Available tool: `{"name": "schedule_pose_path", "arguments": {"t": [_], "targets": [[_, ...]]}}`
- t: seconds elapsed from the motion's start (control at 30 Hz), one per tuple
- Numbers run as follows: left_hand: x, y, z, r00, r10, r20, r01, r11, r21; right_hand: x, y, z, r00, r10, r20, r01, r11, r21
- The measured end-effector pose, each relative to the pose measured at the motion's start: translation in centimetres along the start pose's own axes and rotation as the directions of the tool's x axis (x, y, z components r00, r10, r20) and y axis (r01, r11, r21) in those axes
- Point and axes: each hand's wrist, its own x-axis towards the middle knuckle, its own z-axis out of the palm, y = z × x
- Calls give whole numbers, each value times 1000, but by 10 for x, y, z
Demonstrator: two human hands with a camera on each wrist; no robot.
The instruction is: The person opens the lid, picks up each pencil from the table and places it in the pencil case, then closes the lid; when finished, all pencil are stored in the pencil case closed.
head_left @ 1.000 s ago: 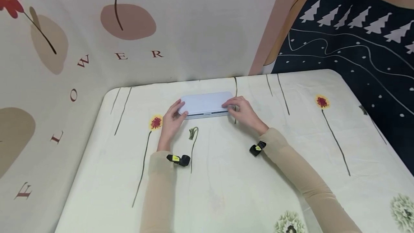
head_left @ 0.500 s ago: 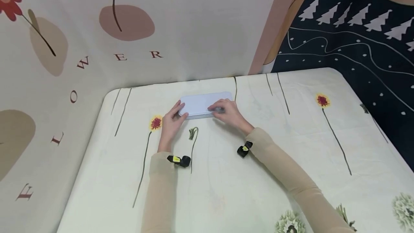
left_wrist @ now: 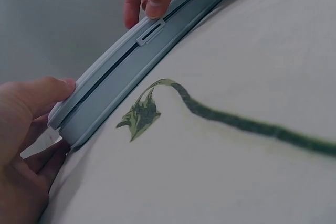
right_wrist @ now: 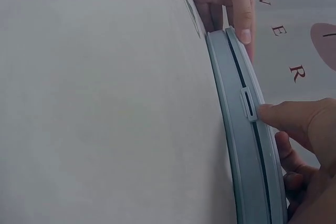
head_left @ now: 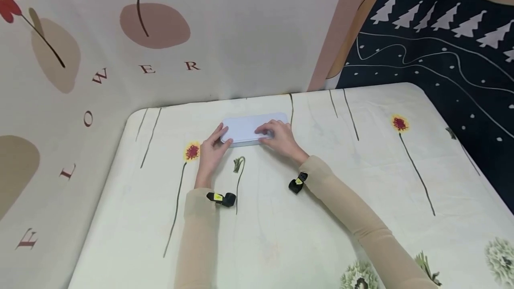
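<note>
A pale blue, flat, oblong pencil case lies near the back of the table, lid down, with a thin dark gap running along its front side. At mid-front sits a small slotted latch. My left hand grips the case's left end, thumb on the lid's front edge and fingers round the corner and below. My right hand is over the front middle of the case. Its thumb touches the lid edge right beside the latch, and its curled fingers rest on the lid top. The inside is hidden.
A white cloth printed with flowers covers the table. Behind it hangs a pale curtain with lettering. To the right hangs a dark cloth with printed trees. A small black camera sits on each wrist.
My right hand has slid left along the case from its right end to the latch at the middle. My left hand stays at the left end.
</note>
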Motion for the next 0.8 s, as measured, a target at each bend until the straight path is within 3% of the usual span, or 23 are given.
{"name": "schedule_pose_path", "arguments": {"t": [0.8], "targets": [[-1,0,1,1000,-1,0,1,1000,-1,-1,1,2,1000,-4,-7,4,1000,12]]}}
